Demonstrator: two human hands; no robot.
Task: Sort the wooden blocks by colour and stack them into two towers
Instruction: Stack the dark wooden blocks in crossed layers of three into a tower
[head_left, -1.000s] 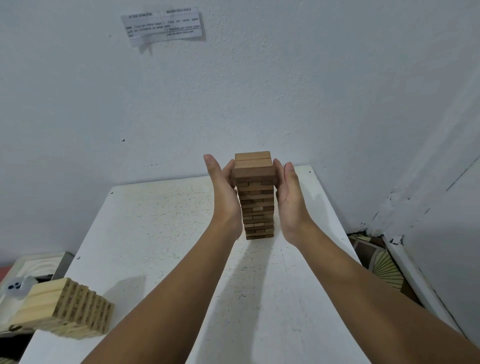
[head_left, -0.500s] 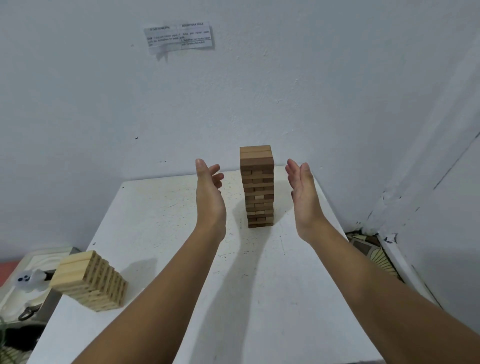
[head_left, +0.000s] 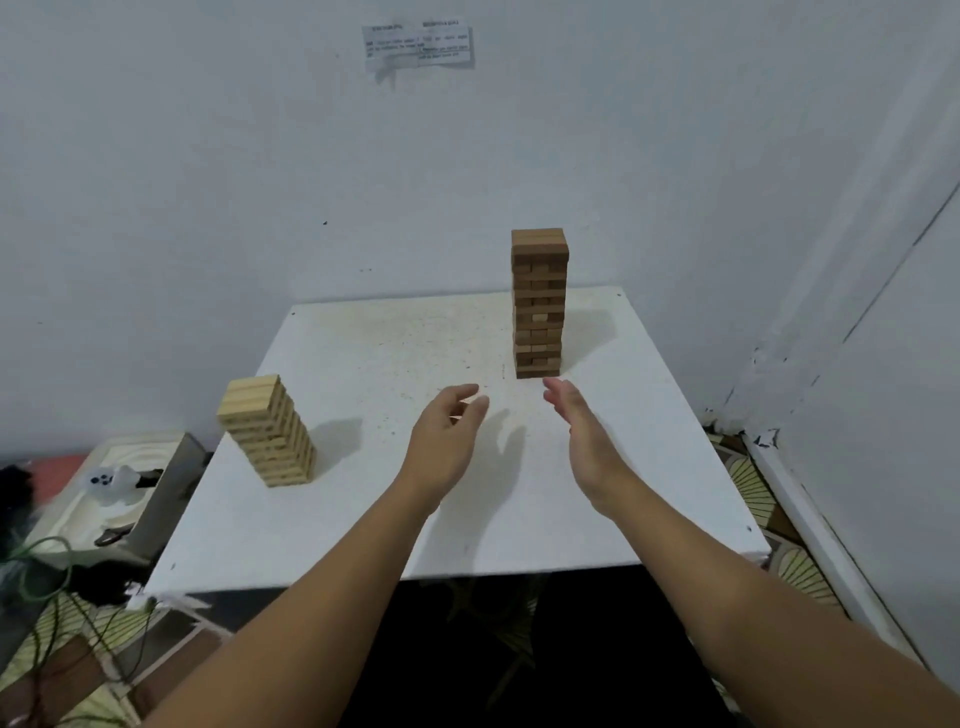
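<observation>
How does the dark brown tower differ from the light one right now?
The dark brown block tower looks taller than the light wood block tower. The dark brown block tower stands far back on the right of the white table; the light wood block tower stands at its left edge. One pale block end shows in the dark tower; the light one looks uniform. Both stand free, with neither the left hand nor the right hand touching them.

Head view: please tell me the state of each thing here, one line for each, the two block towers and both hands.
Dark brown wooden block tower: upright on the white table, far right, untouched.
Light pale wooden block tower: standing, near the table's left edge, untouched, shorter.
Left hand: empty, fingers relaxed, above the table.
Right hand: empty, fingers straight, above the table.
</observation>
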